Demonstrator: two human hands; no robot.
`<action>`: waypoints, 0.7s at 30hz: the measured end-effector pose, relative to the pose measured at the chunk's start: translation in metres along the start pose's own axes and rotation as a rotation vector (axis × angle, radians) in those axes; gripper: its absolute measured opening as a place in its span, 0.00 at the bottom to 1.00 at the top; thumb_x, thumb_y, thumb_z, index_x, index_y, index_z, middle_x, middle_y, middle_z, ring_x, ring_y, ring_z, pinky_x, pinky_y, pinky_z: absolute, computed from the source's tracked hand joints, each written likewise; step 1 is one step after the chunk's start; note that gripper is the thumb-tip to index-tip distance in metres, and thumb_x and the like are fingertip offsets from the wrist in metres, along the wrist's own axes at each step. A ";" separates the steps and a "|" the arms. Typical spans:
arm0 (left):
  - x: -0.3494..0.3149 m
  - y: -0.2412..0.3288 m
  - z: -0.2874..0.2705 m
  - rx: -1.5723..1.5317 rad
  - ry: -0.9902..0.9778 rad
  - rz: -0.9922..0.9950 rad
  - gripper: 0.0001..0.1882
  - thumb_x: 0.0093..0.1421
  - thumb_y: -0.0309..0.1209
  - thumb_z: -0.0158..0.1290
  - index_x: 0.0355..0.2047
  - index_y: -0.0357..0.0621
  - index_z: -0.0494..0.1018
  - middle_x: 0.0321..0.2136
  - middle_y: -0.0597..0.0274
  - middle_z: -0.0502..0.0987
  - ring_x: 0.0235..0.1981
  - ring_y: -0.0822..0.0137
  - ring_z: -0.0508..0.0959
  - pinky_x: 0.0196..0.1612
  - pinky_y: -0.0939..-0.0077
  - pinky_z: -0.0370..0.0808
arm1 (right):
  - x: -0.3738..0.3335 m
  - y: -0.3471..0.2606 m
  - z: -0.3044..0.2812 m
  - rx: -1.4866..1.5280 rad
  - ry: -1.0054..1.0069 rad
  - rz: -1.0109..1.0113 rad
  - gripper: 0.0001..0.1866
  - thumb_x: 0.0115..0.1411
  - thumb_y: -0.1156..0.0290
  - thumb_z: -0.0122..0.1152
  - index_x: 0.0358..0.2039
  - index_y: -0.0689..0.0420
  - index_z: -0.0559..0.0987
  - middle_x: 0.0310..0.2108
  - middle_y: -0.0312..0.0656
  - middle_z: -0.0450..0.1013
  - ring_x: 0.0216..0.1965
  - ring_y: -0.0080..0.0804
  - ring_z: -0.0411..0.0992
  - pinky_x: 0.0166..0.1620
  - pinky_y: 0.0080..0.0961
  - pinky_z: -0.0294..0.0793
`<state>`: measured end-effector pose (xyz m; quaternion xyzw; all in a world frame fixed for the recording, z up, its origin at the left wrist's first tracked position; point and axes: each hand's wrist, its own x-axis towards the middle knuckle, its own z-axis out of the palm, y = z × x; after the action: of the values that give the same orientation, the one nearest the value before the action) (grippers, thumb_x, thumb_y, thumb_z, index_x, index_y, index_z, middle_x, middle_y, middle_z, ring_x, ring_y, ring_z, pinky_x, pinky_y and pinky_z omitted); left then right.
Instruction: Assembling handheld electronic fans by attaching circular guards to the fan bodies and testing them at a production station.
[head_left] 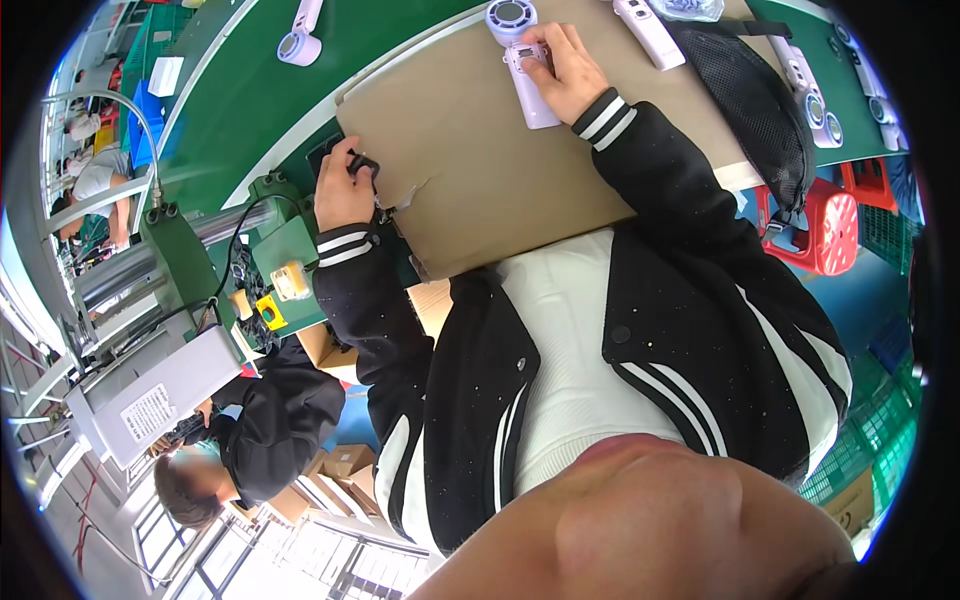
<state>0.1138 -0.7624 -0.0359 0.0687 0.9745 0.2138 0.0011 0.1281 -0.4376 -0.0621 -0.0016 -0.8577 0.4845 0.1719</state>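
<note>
A lavender handheld fan [533, 105] lies on a brown board [480, 175] with its round head pointing away from me. My right hand [575, 78] is closed on its handle, thumb and fingers near the small dark panel. At the board's left edge my left hand [343, 195] curls its fingers around a small black looped object [366, 163], whose kind I cannot make out. To the right of the gripped fan, another lavender fan [650, 35] rests on the board. A black mesh bag [755, 105] hangs over the board's right side.
A green conveyor belt [400, 40] runs beyond the board, carrying another fan [298, 48]. More fans [803, 85] lie at the right. Left stand a green machine frame [180, 245] and yellow tape measure [270, 312]. A red stool [822, 228] is right; a co-worker's black sleeve [285, 430] shows lower left.
</note>
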 end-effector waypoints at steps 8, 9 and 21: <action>0.004 0.041 -0.049 -0.286 -0.048 0.000 0.17 0.53 0.20 0.52 0.44 0.43 0.74 0.31 0.61 0.74 0.29 0.68 0.72 0.35 0.77 0.71 | -0.004 0.028 0.017 0.261 -0.002 0.080 0.20 0.58 0.83 0.49 0.50 0.55 0.67 0.44 0.41 0.66 0.42 0.32 0.67 0.49 0.26 0.68; 0.002 0.044 -0.053 -0.312 -0.071 -0.009 0.16 0.53 0.20 0.52 0.44 0.42 0.74 0.31 0.61 0.74 0.29 0.69 0.72 0.35 0.78 0.71 | -0.003 0.034 0.016 0.358 -0.011 0.080 0.20 0.57 0.84 0.49 0.50 0.56 0.67 0.45 0.42 0.66 0.43 0.31 0.67 0.50 0.26 0.68; 0.016 0.090 -0.034 -0.553 -0.214 0.385 0.11 0.54 0.16 0.49 0.37 0.39 0.74 0.34 0.60 0.76 0.33 0.67 0.76 0.40 0.77 0.72 | 0.005 0.048 -0.005 0.641 0.183 0.085 0.14 0.61 0.77 0.55 0.48 0.60 0.69 0.43 0.40 0.69 0.41 0.24 0.67 0.46 0.19 0.69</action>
<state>0.1085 -0.6935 0.0331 0.2702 0.8433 0.4574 0.0814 0.1167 -0.4071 -0.0979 -0.0266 -0.6418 0.7342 0.2197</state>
